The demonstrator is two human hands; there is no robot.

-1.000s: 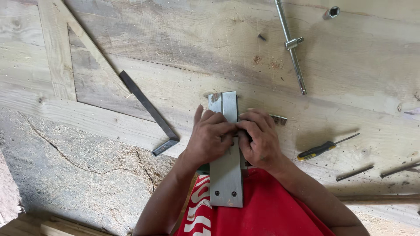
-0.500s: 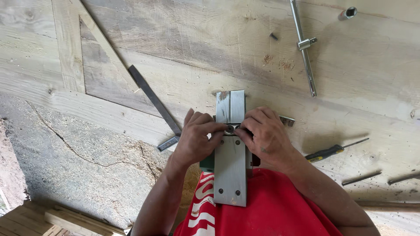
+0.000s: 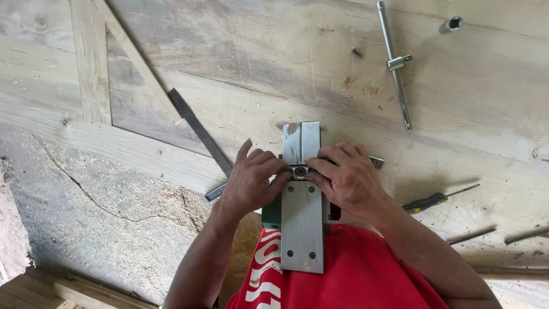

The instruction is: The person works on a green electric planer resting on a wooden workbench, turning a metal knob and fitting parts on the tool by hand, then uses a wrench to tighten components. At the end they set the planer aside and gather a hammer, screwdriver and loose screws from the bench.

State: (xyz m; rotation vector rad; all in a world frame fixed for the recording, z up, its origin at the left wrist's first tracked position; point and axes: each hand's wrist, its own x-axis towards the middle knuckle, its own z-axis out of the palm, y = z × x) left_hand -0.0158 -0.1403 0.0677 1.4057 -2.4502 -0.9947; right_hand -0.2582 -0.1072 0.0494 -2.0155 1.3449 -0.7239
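the electric planer (image 3: 302, 220) lies upside down against the person's lap, its flat metal sole facing up so the cutter slot between the two plates is open to reach. the left hand (image 3: 251, 182) and right hand (image 3: 346, 178) meet over that slot, fingertips pinched together on a small round part (image 3: 300, 171) at the drum; each hand also steadies the body from its own side. laid aside on the plank floor (image 3: 240, 74), within reach: one sliding t-bar wrench (image 3: 393, 63), one loose socket (image 3: 451, 24), one screwdriver (image 3: 437, 198), one flat metal bar (image 3: 200, 133), two thin rods (image 3: 496, 236) at the right edge.
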